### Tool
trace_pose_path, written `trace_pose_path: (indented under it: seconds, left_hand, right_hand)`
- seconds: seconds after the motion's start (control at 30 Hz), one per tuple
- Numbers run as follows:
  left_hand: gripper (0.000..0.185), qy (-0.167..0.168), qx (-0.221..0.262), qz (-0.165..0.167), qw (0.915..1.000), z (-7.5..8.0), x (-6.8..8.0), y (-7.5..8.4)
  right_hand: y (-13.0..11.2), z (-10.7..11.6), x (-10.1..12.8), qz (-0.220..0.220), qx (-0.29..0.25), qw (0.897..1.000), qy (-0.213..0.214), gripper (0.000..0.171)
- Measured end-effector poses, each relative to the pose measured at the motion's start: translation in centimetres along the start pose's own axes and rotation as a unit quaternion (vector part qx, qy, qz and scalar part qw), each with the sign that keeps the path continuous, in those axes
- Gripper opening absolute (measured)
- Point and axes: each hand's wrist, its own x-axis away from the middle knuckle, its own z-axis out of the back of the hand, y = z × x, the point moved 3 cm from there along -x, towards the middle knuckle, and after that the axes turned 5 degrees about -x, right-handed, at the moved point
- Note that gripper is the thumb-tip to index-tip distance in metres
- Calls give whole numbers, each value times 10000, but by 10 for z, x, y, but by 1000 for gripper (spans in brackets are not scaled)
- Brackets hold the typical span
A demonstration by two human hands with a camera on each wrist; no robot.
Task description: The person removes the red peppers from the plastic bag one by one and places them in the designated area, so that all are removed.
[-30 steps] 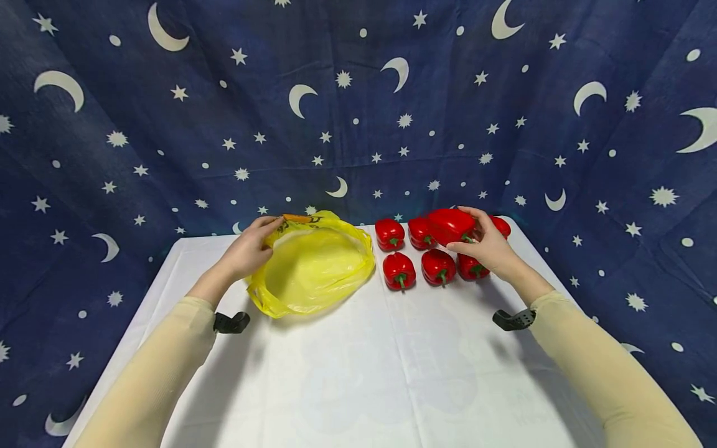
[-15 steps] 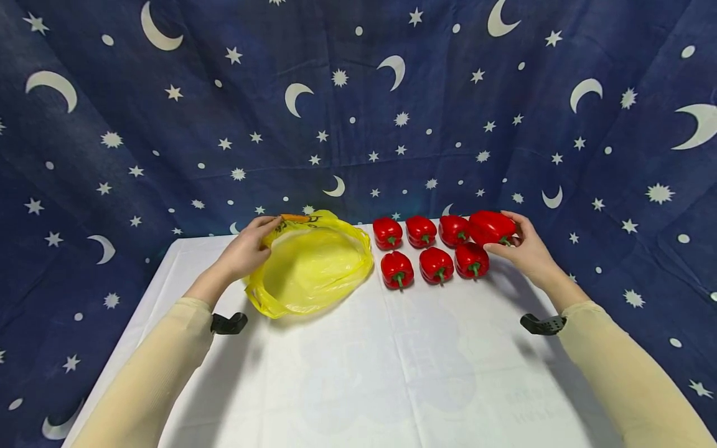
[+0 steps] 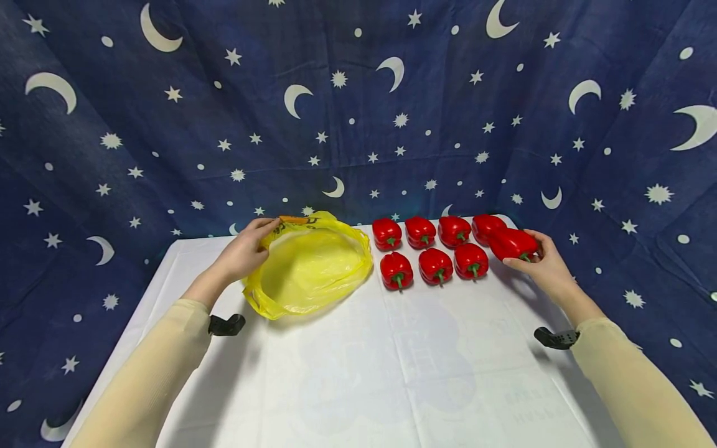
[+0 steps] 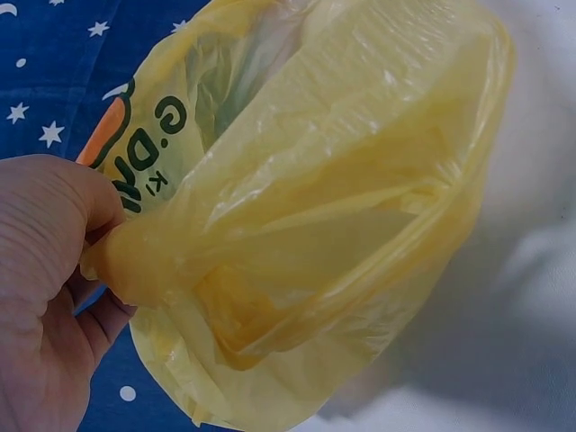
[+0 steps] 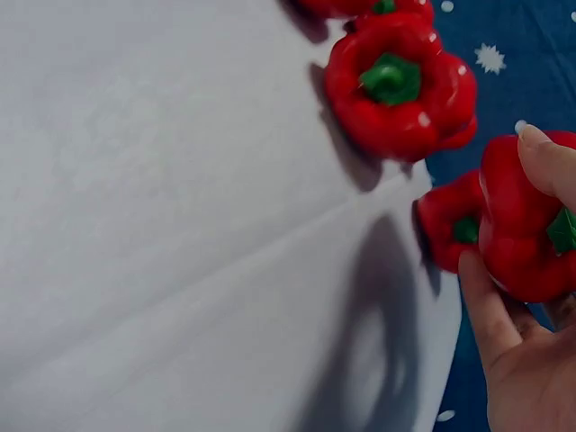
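Note:
My left hand (image 3: 263, 239) pinches the rim of an open yellow plastic bag (image 3: 310, 269) that lies on the white table (image 3: 392, 373) at the back left. In the left wrist view the hand (image 4: 54, 288) holds a bunched fold of the bag (image 4: 342, 198). My right hand (image 3: 532, 256) grips a red bell pepper (image 3: 511, 243) just above the table at the right end of the front row. In the right wrist view the held pepper (image 5: 526, 225) sits between thumb and fingers (image 5: 486, 301). Several more red peppers (image 3: 435, 265) stand in two rows beside the bag.
A dark blue cloth (image 3: 358, 112) with moons and stars hangs behind and around the table. The table's right edge (image 3: 566, 323) runs close under my right hand. Bare white tabletop fills the front half.
My right hand has carried the pepper rightward and down, from over the middle of the rows to their right end. The left hand and bag have stayed still.

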Motion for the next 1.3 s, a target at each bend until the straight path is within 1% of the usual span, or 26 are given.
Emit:
trace_pose_path:
  seconds: [0.27,0.4,0.5,0.7,1.03,1.3]
  left_hand:
    - [74,30,37,67,10000,0,1,-1]
    - [74,-5,38,17,10000,0,2,-1]
    - [74,15,43,23,10000,0,2,-2]
    - [74,52,42,20,10000,0,2,-2]
    - [73,94,-12,-46,9999,2,5,-5]
    - [73,-20,0,-147,9999,2,9,-4]
  right_hand:
    - [26,2,1,-205,411,9984,340,110]
    - [35,1,0,-350,506,9973,403,110]
    - [39,0,-1,-380,522,9971,405,110]
    - [40,-3,-4,-307,644,9965,429,109]
    - [37,-8,-4,-349,679,9964,363,109]
    - [36,-11,-4,-353,922,9946,306,111]
